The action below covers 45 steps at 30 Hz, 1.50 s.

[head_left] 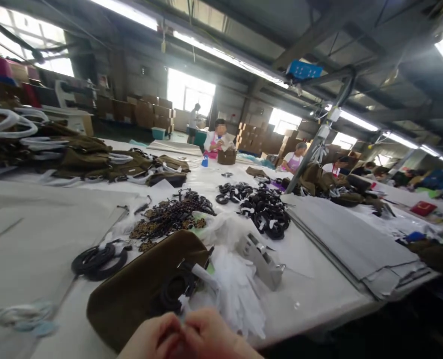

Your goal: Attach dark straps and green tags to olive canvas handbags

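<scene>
At the bottom edge, my left hand (156,335) and my right hand (211,333) meet with their fingers pinched together. Whatever they hold between the fingertips is hidden and blurred. Just beyond them an olive-brown bag (131,284) lies on its side on the table. A coiled black strap (174,291) with a metal clasp rests against the bag, its end near my fingertips. A bunch of white paper or fabric strips (238,294) lies right of the bag. Beside the strips stands a grey dispenser-like holder (262,262).
Behind the bag are a heap of dark and tortoiseshell chains (172,214) and a pile of coiled black straps (262,207). More coils (100,262) lie left. Stacked grey sheets (348,239) cover the right side, near a slanted post (311,154). A co-worker (217,142) works across the table.
</scene>
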Tool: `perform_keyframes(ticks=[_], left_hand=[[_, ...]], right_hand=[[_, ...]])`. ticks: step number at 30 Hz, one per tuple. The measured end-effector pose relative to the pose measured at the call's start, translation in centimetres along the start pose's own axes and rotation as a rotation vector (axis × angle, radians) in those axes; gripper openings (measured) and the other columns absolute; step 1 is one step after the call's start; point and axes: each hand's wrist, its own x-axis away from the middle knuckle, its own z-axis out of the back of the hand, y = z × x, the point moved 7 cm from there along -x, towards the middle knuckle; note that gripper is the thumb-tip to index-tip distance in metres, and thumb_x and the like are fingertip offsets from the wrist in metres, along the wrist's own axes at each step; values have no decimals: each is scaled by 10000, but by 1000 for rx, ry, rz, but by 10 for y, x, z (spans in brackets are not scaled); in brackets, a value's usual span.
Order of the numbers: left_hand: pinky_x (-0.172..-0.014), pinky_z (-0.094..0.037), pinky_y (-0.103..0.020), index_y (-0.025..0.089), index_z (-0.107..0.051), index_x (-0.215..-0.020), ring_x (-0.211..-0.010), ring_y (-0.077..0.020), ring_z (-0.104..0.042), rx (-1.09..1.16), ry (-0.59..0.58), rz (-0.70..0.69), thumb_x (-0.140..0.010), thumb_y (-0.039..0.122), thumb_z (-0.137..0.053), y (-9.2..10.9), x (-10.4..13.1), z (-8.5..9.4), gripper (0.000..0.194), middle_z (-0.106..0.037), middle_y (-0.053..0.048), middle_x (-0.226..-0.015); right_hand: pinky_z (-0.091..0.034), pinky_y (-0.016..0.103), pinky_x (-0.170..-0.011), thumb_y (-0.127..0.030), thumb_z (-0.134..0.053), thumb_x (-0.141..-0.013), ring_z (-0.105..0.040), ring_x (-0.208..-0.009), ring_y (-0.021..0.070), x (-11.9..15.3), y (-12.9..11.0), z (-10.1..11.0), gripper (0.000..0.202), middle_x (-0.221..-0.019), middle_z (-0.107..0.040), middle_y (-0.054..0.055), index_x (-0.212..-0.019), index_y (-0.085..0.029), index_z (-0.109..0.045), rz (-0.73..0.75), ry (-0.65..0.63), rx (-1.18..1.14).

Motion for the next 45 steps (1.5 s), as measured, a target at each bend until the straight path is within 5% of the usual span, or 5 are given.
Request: perform_keyframes(ticks=[4,10,16,24,45], left_hand=[[-725,-515,-286,199,-680,-830,-757,-201,-675,206,75,15,-832,302,-498,19,8,12,209,-736,-31,-823],[-524,-485,-240,157,-676,-874,-503,-137,-596,556,226,173,-791,311,-611,-3,3,7,185,-657,-4,-614],[-522,-488,-209,146,-635,-828,-509,-98,-598,637,220,154,-808,262,-602,-4,6,1,122,-680,-14,-701],[-640,-540,-238,132,-613,-996,-626,-121,-658,734,176,74,-796,191,-615,-6,1,-10,209,-696,-19,-733],[-672,-541,-252,139,-591,-1010,-643,-131,-671,637,81,12,-812,158,-578,4,0,-9,199,-696,-5,-701]], right_hand=[[-374,230,-440,-612,-519,-842,-480,-451,116,3,-1,5,479,-522,-533,-9,-608,-194,-533,-138,25,-548],[-256,185,-371,-642,-581,-812,-450,-403,58,4,17,-2,474,-631,-590,-15,-713,-179,-580,-267,-17,-774],[-239,195,-359,-553,-596,-844,-447,-383,53,8,16,-5,416,-664,-643,9,-691,-168,-622,-294,-97,-830],[-272,208,-391,-510,-609,-837,-424,-417,73,5,14,-8,398,-576,-602,0,-630,-171,-608,-304,-129,-840],[-298,217,-428,-518,-591,-843,-426,-438,78,8,18,-11,412,-588,-606,3,-617,-174,-592,-291,-175,-830]])
